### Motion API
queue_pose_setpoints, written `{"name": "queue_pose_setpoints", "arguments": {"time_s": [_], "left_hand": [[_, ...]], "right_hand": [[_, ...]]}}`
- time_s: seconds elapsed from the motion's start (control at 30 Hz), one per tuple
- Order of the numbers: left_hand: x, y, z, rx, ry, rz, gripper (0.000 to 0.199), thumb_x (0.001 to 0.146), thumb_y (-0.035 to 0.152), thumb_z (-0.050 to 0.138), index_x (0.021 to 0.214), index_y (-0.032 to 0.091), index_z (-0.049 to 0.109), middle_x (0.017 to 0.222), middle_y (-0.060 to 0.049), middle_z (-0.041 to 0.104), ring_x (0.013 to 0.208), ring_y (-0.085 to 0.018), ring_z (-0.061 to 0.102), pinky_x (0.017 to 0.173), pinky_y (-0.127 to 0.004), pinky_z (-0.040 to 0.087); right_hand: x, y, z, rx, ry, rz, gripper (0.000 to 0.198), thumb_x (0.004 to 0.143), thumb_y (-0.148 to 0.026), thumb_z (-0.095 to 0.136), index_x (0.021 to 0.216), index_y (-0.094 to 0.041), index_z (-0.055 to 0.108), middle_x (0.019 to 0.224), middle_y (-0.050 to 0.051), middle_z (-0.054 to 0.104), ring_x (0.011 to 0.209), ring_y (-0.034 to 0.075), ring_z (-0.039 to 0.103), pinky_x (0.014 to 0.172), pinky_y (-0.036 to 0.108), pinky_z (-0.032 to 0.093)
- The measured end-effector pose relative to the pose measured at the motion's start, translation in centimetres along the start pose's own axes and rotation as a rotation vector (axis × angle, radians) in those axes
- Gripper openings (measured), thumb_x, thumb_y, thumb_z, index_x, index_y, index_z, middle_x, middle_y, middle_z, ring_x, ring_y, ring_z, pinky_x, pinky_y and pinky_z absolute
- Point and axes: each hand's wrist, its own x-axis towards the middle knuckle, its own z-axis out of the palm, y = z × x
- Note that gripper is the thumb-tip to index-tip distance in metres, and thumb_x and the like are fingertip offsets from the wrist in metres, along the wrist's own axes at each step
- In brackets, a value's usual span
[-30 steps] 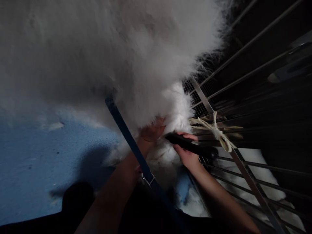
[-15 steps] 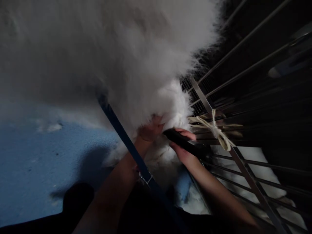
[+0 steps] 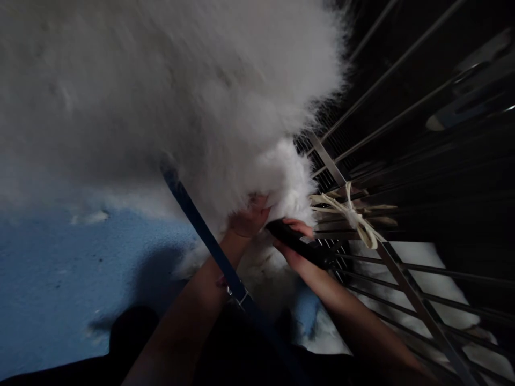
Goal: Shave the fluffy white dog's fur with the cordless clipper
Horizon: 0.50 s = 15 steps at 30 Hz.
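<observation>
A large white long-furred animal (image 3: 181,91) fills the upper view; its head is not visible. My left hand (image 3: 250,217) is closed at the lower end of a narrower furry part (image 3: 287,169), which looks like a leg; fur hides some of the fingers. Just to the right, my right hand (image 3: 295,257) wraps around a black hair clipper (image 3: 300,240). The clipper's front end points up and left, close to my left hand and the fur. A blue strap (image 3: 197,222) with a metal buckle runs from the fur down across my left forearm.
Beneath lies a blue speckled surface (image 3: 72,273) with loose white tufts (image 3: 90,217). Metal cage bars (image 3: 418,295) stand close on the right, with a pale cord (image 3: 356,217) knotted around one. Behind the lower bars is a white fluffy mass (image 3: 414,262).
The view has shifted slightly. Both hands stay close together at the fur, and the clipper remains in my right hand, a little lower and further left in view.
</observation>
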Motion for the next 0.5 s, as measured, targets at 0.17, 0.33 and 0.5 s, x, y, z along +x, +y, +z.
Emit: {"name": "queue_pose_setpoints", "arguments": {"time_s": [0.17,0.33,0.5], "left_hand": [[0.1,0.4,-0.4,0.02,-0.022,-0.032,0.021,0.085,0.041,0.066,0.089,0.022,0.073,0.071,-0.006,0.07,0.068,-0.025,0.063,0.076,-0.043,0.049],[0.3,0.3,-0.3,0.013,-0.068,-0.076,0.031,0.086,0.049,0.065,0.088,0.019,0.071,0.081,-0.01,0.072,0.085,-0.029,0.066,0.086,-0.046,0.048],[0.2,0.2,-0.2,-0.013,-0.129,-0.111,0.035,0.087,0.054,0.061,0.085,0.02,0.071,0.074,-0.01,0.068,0.075,-0.028,0.064,0.08,-0.047,0.049]], "right_hand": [[-1.2,-0.4,-0.2,0.026,-0.084,0.169,0.046,0.067,-0.021,0.084,0.104,-0.028,0.057,0.11,0.003,0.07,0.1,0.022,0.07,0.09,0.042,0.057],[-0.7,-0.3,0.4,0.119,0.075,0.067,0.052,0.065,-0.017,0.085,0.104,-0.029,0.052,0.113,0.002,0.069,0.104,0.021,0.069,0.094,0.043,0.055],[-2.4,0.1,0.7,0.063,-0.095,0.252,0.05,0.065,-0.018,0.084,0.108,-0.028,0.059,0.113,0.003,0.07,0.103,0.022,0.07,0.095,0.043,0.056]]}}
